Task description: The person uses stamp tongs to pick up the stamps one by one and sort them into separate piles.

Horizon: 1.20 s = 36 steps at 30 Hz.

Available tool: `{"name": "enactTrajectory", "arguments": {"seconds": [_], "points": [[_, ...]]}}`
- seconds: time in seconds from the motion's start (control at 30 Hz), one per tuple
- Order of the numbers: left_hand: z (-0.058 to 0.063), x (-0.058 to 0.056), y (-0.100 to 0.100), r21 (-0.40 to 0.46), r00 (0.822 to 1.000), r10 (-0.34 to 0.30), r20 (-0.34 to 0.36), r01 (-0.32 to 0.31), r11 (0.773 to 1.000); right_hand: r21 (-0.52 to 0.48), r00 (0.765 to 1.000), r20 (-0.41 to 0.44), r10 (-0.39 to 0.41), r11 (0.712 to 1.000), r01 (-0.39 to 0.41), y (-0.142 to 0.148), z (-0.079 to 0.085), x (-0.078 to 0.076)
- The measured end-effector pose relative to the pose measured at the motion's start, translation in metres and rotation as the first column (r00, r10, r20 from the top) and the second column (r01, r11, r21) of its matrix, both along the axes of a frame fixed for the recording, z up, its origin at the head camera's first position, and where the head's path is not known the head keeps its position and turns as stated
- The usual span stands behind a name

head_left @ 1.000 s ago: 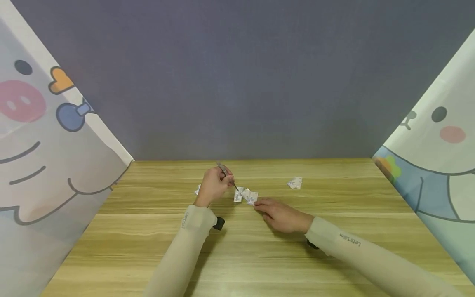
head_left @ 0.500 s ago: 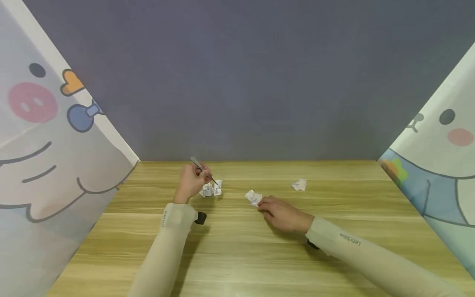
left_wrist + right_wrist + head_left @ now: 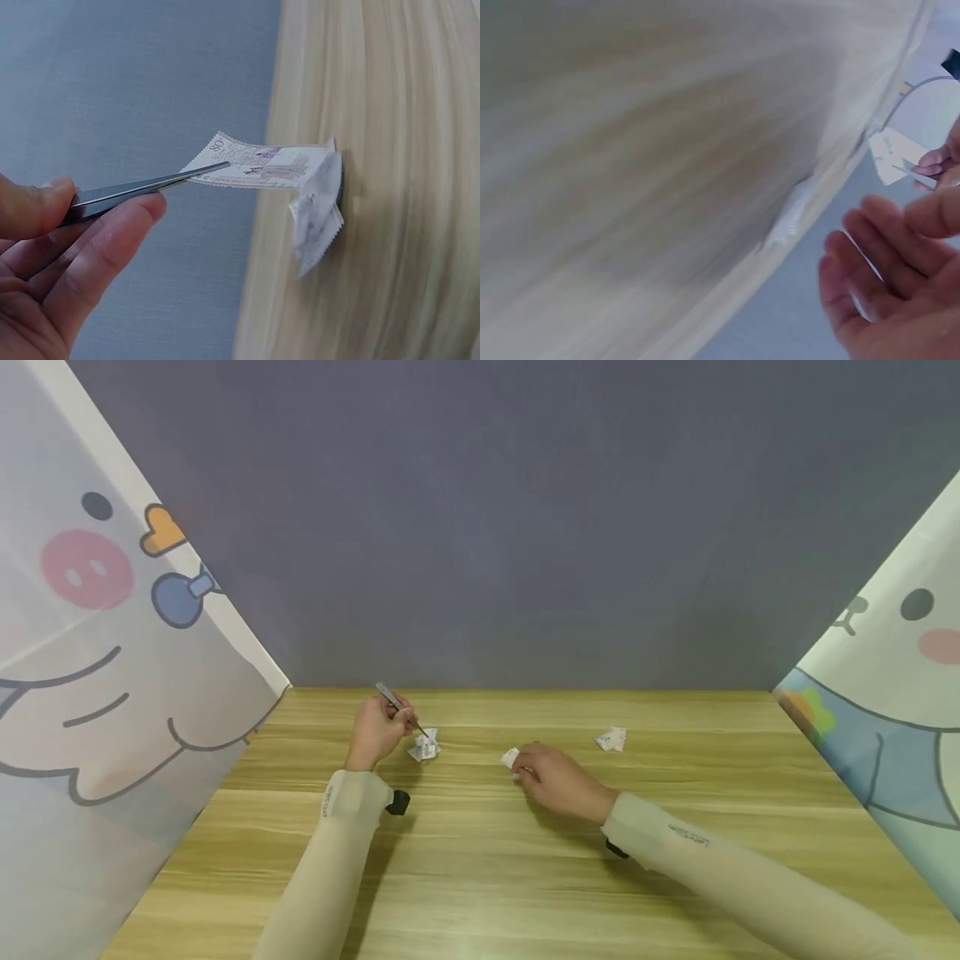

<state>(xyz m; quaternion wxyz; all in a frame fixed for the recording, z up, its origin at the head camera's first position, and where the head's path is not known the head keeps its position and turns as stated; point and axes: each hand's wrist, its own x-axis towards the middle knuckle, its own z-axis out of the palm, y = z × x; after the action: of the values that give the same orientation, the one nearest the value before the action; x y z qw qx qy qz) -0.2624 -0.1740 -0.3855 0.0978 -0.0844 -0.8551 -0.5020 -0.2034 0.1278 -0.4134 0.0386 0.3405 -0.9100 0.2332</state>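
Note:
My left hand (image 3: 377,732) holds a pair of tweezers (image 3: 142,193), thumb on one side and fingers on the other. Their tips grip a postage stamp (image 3: 266,166) by its end, and its far end meets a small heap of stamps (image 3: 317,214) on the table. My right hand (image 3: 558,781) hovers at the middle stamps (image 3: 510,757), partly covering them in the head view. From the right wrist its fingers (image 3: 885,240) are loosely bent with nothing between them, apart from those stamps lying on the wood.
Another little group of stamps (image 3: 612,739) lies to the right on the wooden table (image 3: 480,877). A grey panel (image 3: 480,527) rises behind the table's back edge. Cartoon-printed sheets stand at the left (image 3: 90,693) and right (image 3: 900,710).
My left hand has carried the tweezed stamp leftward from the middle stamps to the left heap, where it overlaps the heap. The right hand has left the stamps' edge and lifted slightly over them.

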Motion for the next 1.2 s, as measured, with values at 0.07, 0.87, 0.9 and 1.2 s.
{"name": "enactTrajectory", "arguments": {"seconds": [0.07,0.87,0.9,1.2], "points": [[-0.002,-0.002,-0.001,-0.012,1.000,0.011,-0.008,-0.011,1.000,0.001,1.000,-0.006,0.007,1.000,-0.007,-0.009,0.004,-0.002],[-0.021,-0.011,-0.001,-0.147,0.987,0.157,-0.047,-0.162,0.976,0.285,0.987,0.146,0.069,0.952,-0.109,-0.121,-0.011,-0.033],[-0.019,-0.011,-0.001,-0.154,0.982,0.181,-0.047,-0.186,0.970,0.294,0.988,0.139,0.072,0.950,-0.110,-0.121,-0.011,-0.033],[-0.011,-0.008,0.002,-0.168,0.968,0.224,-0.116,-0.241,0.956,0.233,0.974,0.194,0.114,0.959,-0.159,-0.120,-0.009,-0.040]]}}
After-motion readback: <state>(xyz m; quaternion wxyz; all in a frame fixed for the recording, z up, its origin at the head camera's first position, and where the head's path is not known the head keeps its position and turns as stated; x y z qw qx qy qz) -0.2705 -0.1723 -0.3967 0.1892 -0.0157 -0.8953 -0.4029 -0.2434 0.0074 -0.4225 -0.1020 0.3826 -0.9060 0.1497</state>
